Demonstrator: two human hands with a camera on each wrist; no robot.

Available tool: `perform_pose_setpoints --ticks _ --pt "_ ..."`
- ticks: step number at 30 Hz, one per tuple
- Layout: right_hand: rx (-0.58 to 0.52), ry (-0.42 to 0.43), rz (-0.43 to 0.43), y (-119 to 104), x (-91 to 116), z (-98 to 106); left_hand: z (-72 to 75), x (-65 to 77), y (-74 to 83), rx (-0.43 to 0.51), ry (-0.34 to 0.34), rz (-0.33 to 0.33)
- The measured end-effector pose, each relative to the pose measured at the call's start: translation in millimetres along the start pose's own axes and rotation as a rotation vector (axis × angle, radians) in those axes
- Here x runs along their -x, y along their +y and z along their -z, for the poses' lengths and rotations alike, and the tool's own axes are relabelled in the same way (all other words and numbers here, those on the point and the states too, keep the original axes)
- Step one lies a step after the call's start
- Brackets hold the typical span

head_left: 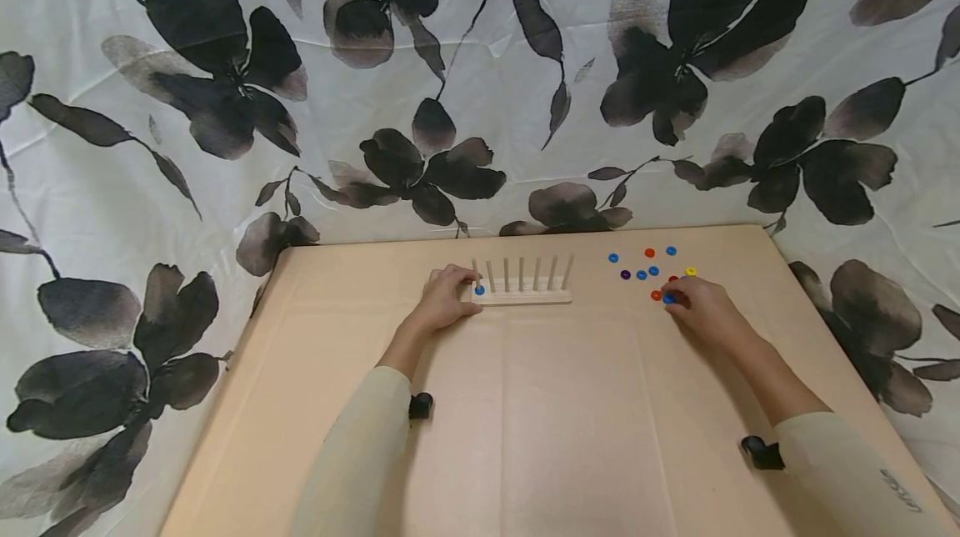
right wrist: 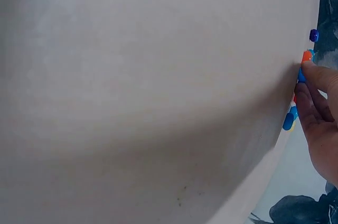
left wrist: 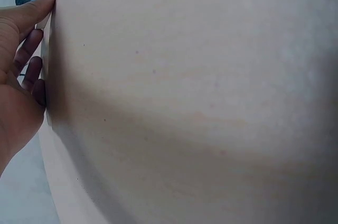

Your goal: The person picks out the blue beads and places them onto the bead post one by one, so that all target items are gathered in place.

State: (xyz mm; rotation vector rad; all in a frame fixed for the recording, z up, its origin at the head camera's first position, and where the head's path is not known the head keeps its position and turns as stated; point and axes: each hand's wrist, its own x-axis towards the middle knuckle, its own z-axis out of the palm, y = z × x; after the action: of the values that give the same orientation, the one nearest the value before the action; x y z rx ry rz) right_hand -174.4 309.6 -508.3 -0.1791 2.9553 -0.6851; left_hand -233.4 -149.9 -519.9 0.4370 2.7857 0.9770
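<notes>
A wooden peg rack (head_left: 525,298) with several upright pegs stands near the table's back edge. One blue bead (head_left: 479,291) sits low on its leftmost peg. My left hand (head_left: 446,297) grips the rack's left end; in the left wrist view the left hand's thumb (left wrist: 37,8) lies against the rack's edge. On the right, my right hand (head_left: 705,313) pinches another blue bead (head_left: 668,298) between thumb and fingertips, low at the tabletop. That bead (right wrist: 301,74) also shows between the digits in the right wrist view. Beside it is a red bead (head_left: 656,295).
Loose beads lie scattered around the right hand: several blue ones (head_left: 641,275), a purple bead (head_left: 626,274), a yellow bead (head_left: 691,271) and another red bead (head_left: 649,253). The light wooden table (head_left: 570,404) ends just behind them, where a flower-patterned cloth (head_left: 540,162) hangs.
</notes>
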Motion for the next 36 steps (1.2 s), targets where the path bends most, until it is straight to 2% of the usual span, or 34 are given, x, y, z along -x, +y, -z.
perform_pose_setpoints --ticks 10,26,36 --pt "0.029 0.027 0.01 2 -7 0 -0.4 -2.6 0.8 0.002 0.003 0.001" --pt "0.007 0.019 0.011 5 -12 1 -2.3 -4.0 -0.2 0.008 0.013 0.018" --pt "-0.033 0.007 -0.035 2 -10 2 -1.1 -2.1 2.1 0.007 0.017 0.021"
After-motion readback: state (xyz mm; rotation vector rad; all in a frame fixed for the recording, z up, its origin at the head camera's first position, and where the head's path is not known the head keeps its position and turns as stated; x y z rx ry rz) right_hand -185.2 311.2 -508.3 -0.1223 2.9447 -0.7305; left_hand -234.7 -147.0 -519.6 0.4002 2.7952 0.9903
